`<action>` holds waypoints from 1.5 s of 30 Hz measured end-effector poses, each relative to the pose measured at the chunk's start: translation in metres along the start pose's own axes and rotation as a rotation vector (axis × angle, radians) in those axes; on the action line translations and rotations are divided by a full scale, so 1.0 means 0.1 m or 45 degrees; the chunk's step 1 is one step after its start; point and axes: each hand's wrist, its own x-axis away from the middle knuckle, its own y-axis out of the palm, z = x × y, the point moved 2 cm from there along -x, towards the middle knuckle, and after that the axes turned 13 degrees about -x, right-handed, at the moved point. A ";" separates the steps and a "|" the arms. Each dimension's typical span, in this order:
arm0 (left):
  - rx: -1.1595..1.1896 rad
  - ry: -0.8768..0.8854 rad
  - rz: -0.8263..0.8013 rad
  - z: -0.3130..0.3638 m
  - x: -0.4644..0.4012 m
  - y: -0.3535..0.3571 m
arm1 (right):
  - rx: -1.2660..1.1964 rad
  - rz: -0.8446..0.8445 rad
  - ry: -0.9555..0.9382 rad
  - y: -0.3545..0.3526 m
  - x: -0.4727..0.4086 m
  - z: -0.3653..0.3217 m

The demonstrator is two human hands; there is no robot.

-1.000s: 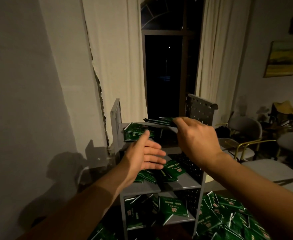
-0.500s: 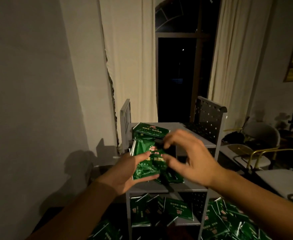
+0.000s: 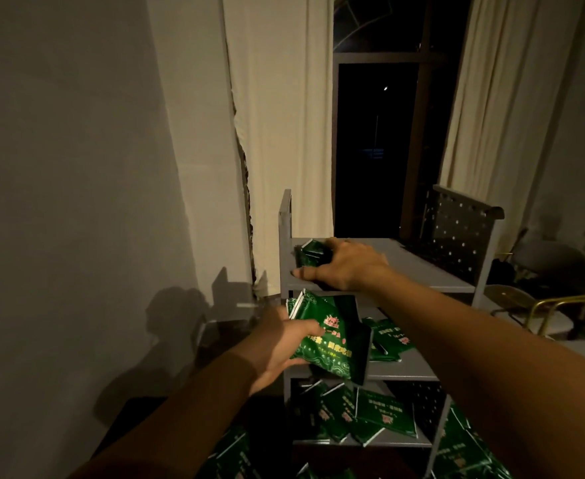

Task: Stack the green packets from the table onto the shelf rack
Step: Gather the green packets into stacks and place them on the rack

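My left hand (image 3: 284, 344) grips a bunch of green packets (image 3: 336, 337), held tilted in front of the grey shelf rack (image 3: 422, 271). My right hand (image 3: 346, 264) lies over a small pile of green packets (image 3: 310, 252) at the left end of the rack's top shelf, fingers spread on them and the thumb on the shelf's front edge. More green packets lie on the middle shelf (image 3: 391, 337) and the lower shelf (image 3: 370, 413). A heap of loose green packets (image 3: 467, 451) lies low at the right of the rack and below it.
A white wall (image 3: 76, 167) stands close on the left of the rack. Behind it hang cream curtains (image 3: 277, 115) around a dark window (image 3: 374, 150). Grey chairs with gold frames (image 3: 554, 288) stand to the right.
My right hand has gone from the bunch in my left hand up to the top shelf and now lies on the pile there. My left hand still holds its bunch.
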 end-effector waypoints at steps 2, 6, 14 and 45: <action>0.017 -0.002 -0.006 0.00 -0.01 0.00 | 0.124 0.086 -0.110 -0.04 0.06 -0.02; 0.031 0.024 -0.015 0.01 -0.03 -0.07 | 0.407 0.098 -0.374 -0.21 0.27 -0.03; 0.313 0.052 -0.376 0.20 0.16 -0.06 | -1.297 0.055 -0.115 -0.74 0.70 0.38; -0.284 0.563 0.314 0.94 0.00 0.51 | -1.389 0.087 -0.336 -0.67 0.58 0.96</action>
